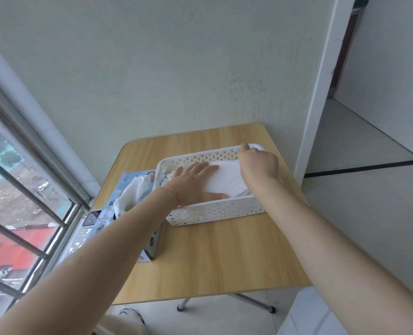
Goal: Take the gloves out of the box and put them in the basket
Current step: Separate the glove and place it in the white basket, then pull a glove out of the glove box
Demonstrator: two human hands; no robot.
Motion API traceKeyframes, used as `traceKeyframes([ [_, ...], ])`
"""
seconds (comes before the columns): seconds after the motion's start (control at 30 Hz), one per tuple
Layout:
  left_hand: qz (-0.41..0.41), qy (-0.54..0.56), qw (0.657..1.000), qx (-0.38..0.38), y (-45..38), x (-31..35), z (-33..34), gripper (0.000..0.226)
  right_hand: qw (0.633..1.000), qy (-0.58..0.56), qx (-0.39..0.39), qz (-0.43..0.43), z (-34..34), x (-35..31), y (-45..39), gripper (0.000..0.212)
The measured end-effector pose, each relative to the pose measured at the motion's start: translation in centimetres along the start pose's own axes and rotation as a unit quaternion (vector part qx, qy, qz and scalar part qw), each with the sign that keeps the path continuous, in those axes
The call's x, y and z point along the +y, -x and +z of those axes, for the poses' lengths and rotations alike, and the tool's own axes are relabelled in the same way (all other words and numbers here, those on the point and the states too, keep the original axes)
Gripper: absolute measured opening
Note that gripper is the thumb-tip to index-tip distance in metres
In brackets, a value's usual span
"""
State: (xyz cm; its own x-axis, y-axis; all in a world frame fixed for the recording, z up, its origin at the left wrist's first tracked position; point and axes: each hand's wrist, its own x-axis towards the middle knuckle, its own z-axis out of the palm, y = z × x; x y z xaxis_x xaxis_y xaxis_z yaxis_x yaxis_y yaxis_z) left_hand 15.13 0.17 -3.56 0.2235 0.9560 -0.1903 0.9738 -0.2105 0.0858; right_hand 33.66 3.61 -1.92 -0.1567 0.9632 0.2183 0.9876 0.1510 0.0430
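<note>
A white perforated basket (215, 210) stands on the wooden table. White gloves (232, 178) lie flat inside it. My left hand (195, 182) presses down on them with straight, spread fingers. My right hand (258, 163) grips the basket's far right rim at the handle, fingers curled over the edge. Left of the basket lies a light blue glove box (130, 180), with a white glove (133, 194) sticking out of its top opening. My left forearm crosses over the box.
The small wooden table (224, 257) stands against a pale wall, with a barred window (19, 189) close on the left. A phone (91, 217) lies on the sill beside the box. A doorway opens at the right.
</note>
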Motion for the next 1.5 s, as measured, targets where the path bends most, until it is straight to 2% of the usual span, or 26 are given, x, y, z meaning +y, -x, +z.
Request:
traceKeyframes([
  [0.1,0.004,-0.035,0.999,-0.016,-0.2,0.4,0.1,0.094,1.000,0.014,0.010,0.001,0.1,0.0,0.0,0.036],
  [0.17,-0.003,-0.015,1.000,-0.016,-0.2,0.4,-0.1,0.096,1.000,0.018,0.024,0.004,0.0,0.0,0.1,0.033],
  [0.27,-0.012,0.067,0.995,0.075,0.5,0.2,-1.4,0.090,0.998,-0.015,0.067,-0.001,-0.7,-0.7,0.1,0.026],
  [0.33,-0.018,0.110,0.979,0.172,1.5,-0.6,-2.6,0.070,0.994,-0.052,0.094,-0.021,-1.6,-1.9,0.0,0.017],
  [0.4,-0.048,0.140,0.959,0.240,3.0,-2.3,-3.6,0.042,0.987,-0.113,0.087,-0.073,-2.7,-4.0,0.0,0.010],
  [0.5,-0.121,0.202,0.936,0.264,5.3,-5.7,-4.6,0.012,0.964,-0.227,0.017,-0.138,-3.5,-7.6,0.5,0.016],
  [0.57,-0.179,0.209,0.925,0.261,7.2,-8.8,-5.0,0.014,0.943,-0.290,-0.023,-0.163,-3.3,-10.5,0.9,0.018],
  [0.67,-0.233,0.193,0.931,0.204,9.8,-12.6,-4.4,0.004,0.924,-0.327,-0.056,-0.190,-2.9,-14.6,1.3,0.017],
  [0.77,-0.236,0.215,0.938,0.136,11.3,-14.2,-2.6,0.028,0.948,-0.237,-0.063,-0.204,-2.4,-17.5,1.4,0.022],
  [0.83,-0.219,0.214,0.943,0.131,11.6,-14.2,-1.7,0.021,0.959,-0.189,-0.068,-0.197,-2.0,-18.3,1.4,0.025],
  [0.97,-0.217,0.226,0.929,0.199,12.2,-14.3,-1.3,0.011,0.955,-0.232,-0.017,-0.186,-2.4,-18.6,1.1,0.010],
  [1.1,-0.222,0.256,0.910,0.240,12.1,-14.9,-1.4,0.026,0.903,-0.396,-0.022,-0.165,-4.1,-18.7,0.9,0.009],
  [1.17,-0.226,0.265,0.899,0.267,12.2,-14.9,-1.9,0.024,0.881,-0.448,-0.012,-0.150,-5.1,-18.8,0.9,0.011],
  [1.37,-0.207,0.304,0.866,0.337,13.3,-14.2,-3.4,0.014,0.875,-0.464,-0.014,-0.137,-5.4,-19.2,0.8,0.012],
  [1.5,-0.198,0.310,0.858,0.359,13.4,-13.9,-3.5,0.012,0.854,-0.507,-0.010,-0.120,-5.9,-19.4,1.2,0.011],
])
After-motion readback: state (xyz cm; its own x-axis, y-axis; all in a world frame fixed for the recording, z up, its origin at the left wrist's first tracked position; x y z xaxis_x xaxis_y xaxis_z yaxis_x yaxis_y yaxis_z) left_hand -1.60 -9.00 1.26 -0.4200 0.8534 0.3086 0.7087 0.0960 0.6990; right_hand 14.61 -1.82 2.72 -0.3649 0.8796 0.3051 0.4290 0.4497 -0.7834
